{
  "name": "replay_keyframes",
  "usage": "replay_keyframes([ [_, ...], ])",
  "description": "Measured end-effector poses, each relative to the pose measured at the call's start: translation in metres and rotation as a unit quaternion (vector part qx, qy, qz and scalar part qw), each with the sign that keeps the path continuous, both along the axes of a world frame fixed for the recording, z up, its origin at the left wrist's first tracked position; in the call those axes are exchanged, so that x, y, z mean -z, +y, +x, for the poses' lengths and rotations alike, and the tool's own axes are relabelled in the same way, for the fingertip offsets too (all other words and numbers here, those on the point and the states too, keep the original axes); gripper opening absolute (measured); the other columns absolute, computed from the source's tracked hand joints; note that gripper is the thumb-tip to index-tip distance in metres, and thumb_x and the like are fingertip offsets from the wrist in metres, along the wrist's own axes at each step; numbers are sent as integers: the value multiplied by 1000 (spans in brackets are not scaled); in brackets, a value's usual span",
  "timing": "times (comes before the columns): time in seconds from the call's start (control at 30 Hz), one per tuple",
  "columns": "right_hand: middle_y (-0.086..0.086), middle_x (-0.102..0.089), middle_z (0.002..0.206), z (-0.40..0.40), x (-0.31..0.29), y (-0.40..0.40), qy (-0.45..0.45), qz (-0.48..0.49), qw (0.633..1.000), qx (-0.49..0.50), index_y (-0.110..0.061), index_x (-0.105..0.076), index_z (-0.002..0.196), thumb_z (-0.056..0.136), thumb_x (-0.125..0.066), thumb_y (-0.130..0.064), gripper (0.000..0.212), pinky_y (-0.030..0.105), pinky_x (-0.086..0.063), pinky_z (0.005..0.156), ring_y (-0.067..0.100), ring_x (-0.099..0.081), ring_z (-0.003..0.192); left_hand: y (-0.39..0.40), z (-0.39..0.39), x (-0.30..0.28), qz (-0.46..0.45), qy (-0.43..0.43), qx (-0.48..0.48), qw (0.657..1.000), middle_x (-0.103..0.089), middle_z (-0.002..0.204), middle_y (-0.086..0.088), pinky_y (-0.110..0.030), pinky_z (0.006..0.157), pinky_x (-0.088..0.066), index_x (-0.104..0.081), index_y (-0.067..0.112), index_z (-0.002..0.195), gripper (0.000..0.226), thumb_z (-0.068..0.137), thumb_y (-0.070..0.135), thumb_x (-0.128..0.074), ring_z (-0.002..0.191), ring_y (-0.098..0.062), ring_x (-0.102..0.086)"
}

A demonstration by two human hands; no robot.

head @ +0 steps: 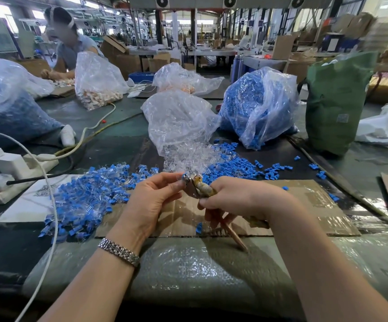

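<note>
At the centre of the frame, just above a cardboard sheet (304,205), the pliers (197,188) sit in the right hand (237,198), whose grip is closed round the taped handles; one bare handle juts down toward the lower edge. The left hand (152,198) pinches a small blue part (184,176) at the tool's metal head, its grip closed on that part. Left of the hands, a pile of blue parts (83,201) spreads over the counter (109,126). Above them a clear bag (179,122) spills clear pieces, with a bag of blue parts (253,105) to its right and a green bag (337,101) in the upper right. A power strip (13,180) lies at the left edge.
</note>
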State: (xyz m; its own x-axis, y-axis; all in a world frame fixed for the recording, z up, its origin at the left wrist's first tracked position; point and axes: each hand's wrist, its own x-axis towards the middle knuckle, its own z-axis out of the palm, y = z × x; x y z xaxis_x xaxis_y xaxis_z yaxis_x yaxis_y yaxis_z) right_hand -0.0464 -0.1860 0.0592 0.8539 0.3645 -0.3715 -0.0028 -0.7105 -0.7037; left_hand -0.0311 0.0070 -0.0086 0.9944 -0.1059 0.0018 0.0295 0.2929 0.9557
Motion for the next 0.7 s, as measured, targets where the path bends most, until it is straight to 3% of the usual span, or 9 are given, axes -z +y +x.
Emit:
replay_keyframes([
  [0.07, 5, -72, 81, -2, 3, 1, -14, -11, 1000, 3, -3, -64, 103, 103, -53, -32, 31, 39, -61, 80, 20, -73, 73, -1, -2, -1, 13, 4, -10, 1000, -78, 102, -11, -22, 73, -61, -82, 17, 94, 25, 69, 17, -80, 85, -16, -73],
  [0.17, 3, -64, 70, -4, 10, 5, -47, -26, 998, 19, -6, -66, 92, 102, -53, -45, 43, 33, -55, 65, 17, -63, 59, -2, -5, -3, 35, 13, -20, 999, -77, 104, -15, -31, 78, -62, -82, 18, 97, 28, 69, 19, -79, 85, -20, -70],
  [0.23, 5, -61, 69, -5, 14, 7, -68, -45, 996, 23, -6, -65, 89, 101, -51, -50, 48, 32, -51, 65, 19, -58, 57, -3, -7, -4, 57, 17, -33, 998, -76, 104, -19, -37, 80, -59, -82, 18, 96, 27, 69, 19, -78, 86, -22, -69],
  [0.37, 0, -61, 59, -7, 16, 5, -71, -28, 997, 33, -12, -62, 76, 100, -52, -52, 48, 25, -49, 54, 13, -59, 48, -5, -10, -8, 61, 17, -38, 997, -77, 101, -16, -32, 77, -61, -82, 21, 93, 25, 69, 20, -77, 83, -19, -70],
  [0.47, 8, -72, 77, -11, 12, 2, -47, -3, 998, 29, -12, -69, 92, 98, -50, -57, 49, 39, -61, 75, 22, -72, 67, -4, -11, -9, 74, -2, -38, 997, -78, 99, -11, -33, 82, -62, -81, 16, 96, 25, 72, 21, -76, 89, -22, -72],
  [0.53, 9, -75, 82, -10, 9, -6, -34, 19, 998, 43, -12, -68, 97, 98, -51, -58, 49, 42, -61, 78, 25, -75, 73, -3, -10, -7, 98, -29, -78, 992, -78, 96, -7, -31, 83, -60, -78, 16, 99, 20, 79, 19, -77, 88, -20, -72],
  [0.6, 9, -74, 81, -6, 7, -17, -61, 13, 994, 84, -10, -65, 93, 96, -55, -58, 49, 43, -59, 73, 23, -72, 67, 0, -7, -2, 172, -59, -163, 970, -76, 94, -3, -28, 80, -58, -74, 19, 99, 13, 87, 13, -76, 84, -16, -70],
  [0.7, 6, -66, 76, 5, 11, -36, -142, -114, 969, 165, -15, -59, 81, 93, -59, -56, 42, 35, -48, 59, 20, -61, 65, 5, -3, 5, 338, -106, -285, 891, -65, 106, 2, -22, 76, -53, -68, 22, 108, 20, 92, 10, -71, 82, -9, -62],
])
